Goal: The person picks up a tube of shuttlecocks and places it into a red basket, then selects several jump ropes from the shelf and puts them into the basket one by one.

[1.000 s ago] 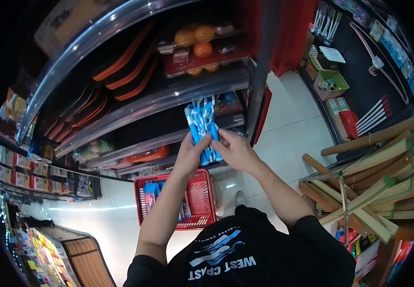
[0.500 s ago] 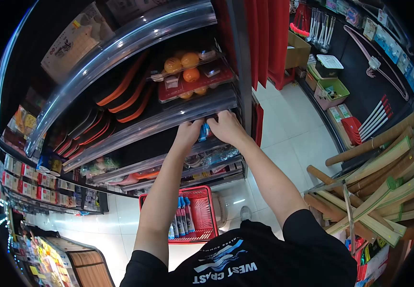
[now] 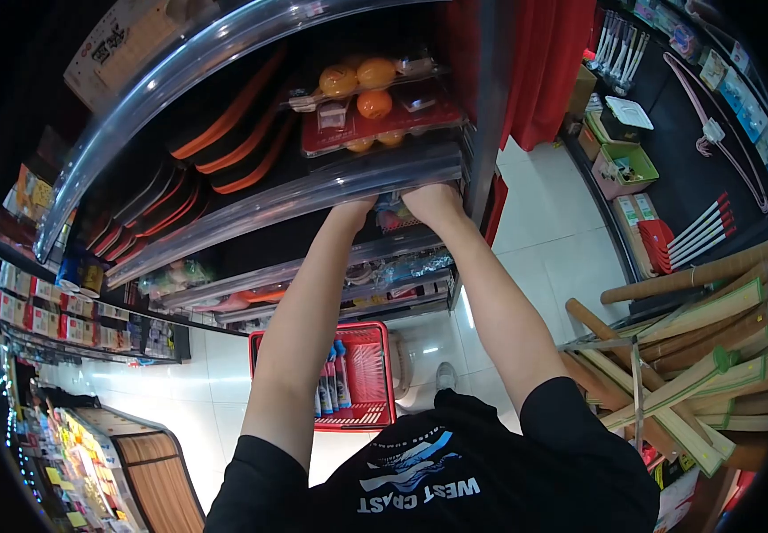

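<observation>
The left hand [image 3: 355, 210] and the right hand [image 3: 433, 200] are held side by side, close but apart, and are pushed in under the clear front rail [image 3: 251, 218] of a shelf [image 3: 419, 238], at its right end beside the dark upright post [image 3: 488, 107]. Only the wrists and the backs of the hands are seen. The fingers are covered by the rail, so it cannot be told whether they are spread, closed or pinching anything.

A small patch of printed packaging [image 3: 395, 216] is seen between the two wrists, just behind the rail. It lies nearest the hands, but contact cannot be made out. Both arms are stretched up and forward, probably because the shelf is deep and the goods sit well back from its front edge. The rail appears to be fitted to keep stock from sliding off.

On the shelf above, a red tray [image 3: 375, 133] of orange balls [image 3: 357, 78] is stored at the right end, and orange-and-black items [image 3: 229, 147] are stacked further left. Below the hands, wrapped goods [image 3: 402, 266] are laid on a lower shelf.

A red basket [image 3: 375, 391] is set on the white floor [image 3: 544, 240] beneath the arms, seemingly to leave both hands free. Blue-and-white packs [image 3: 331, 377] are stood upright along its left side, well apart from the hands. A red curtain [image 3: 553, 62] and a green box [image 3: 624, 164] are seen to the right, and bundled wooden poles [image 3: 695, 346] are leaned nearer.
</observation>
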`<state>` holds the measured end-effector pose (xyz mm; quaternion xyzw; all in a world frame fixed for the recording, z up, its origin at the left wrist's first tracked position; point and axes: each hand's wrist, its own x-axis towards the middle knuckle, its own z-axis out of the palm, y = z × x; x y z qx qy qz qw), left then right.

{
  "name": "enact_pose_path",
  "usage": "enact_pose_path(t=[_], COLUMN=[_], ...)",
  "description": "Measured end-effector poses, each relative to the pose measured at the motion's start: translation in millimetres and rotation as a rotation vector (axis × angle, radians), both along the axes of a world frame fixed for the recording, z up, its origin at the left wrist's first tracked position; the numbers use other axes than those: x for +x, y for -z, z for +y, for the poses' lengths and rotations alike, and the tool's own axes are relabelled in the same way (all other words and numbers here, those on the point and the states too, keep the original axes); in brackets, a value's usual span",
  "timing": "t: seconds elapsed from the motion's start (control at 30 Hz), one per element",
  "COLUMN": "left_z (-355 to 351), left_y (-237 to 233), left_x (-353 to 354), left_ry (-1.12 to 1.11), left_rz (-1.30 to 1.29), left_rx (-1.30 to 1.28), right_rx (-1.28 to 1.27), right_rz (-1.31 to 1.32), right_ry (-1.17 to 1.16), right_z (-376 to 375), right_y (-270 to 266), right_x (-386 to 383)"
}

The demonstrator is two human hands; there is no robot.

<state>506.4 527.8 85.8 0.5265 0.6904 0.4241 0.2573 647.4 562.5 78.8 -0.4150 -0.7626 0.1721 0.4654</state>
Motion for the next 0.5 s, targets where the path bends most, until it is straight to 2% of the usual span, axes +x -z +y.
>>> enact_pose_path(t=[0.07, 0.1, 0.13, 0.2, 0.23, 0.43, 0.5], left_z=[11.7, 18.4, 19.9, 21.3, 24.2, 17.5, 15.3], left_y=[8.3, 13.0, 19.1, 21.7, 21.6, 8.9, 13.5], left_x=[-4.9, -7.0, -9.8, -12.6, -12.6, -9.3, -13.0], left_ry=[-0.041, -0.038, -0.04, 0.085, 0.084, 0.088, 0.08], left_rz=[0.092, 0.195, 0.191, 0.725, 0.722, 0.647, 0.82], left_rx=[-0.051, -0.026, -0.029, -0.021, -0.023, -0.111, -0.056], right_rx=[-0.014, 0.033, 0.08, 0.02, -0.04, -0.029, -0.073], right_rz=[-0.052, -0.099, -0.145, -0.186, -0.221, -0.204, -0.109], right_ry=[0.037, 0.058, 0.08, 0.084, 0.09, 0.126, 0.081], right_z=[10.2, 16.8, 21.9, 27.6, 28.6, 23.2, 14.7], right_y=[3.4, 8.4, 14.0, 20.3, 21.2, 24.0, 17.1], right_x=[-4.0, -6.5, -7.6, -7.3, -6.9, -4.5, 1.2])
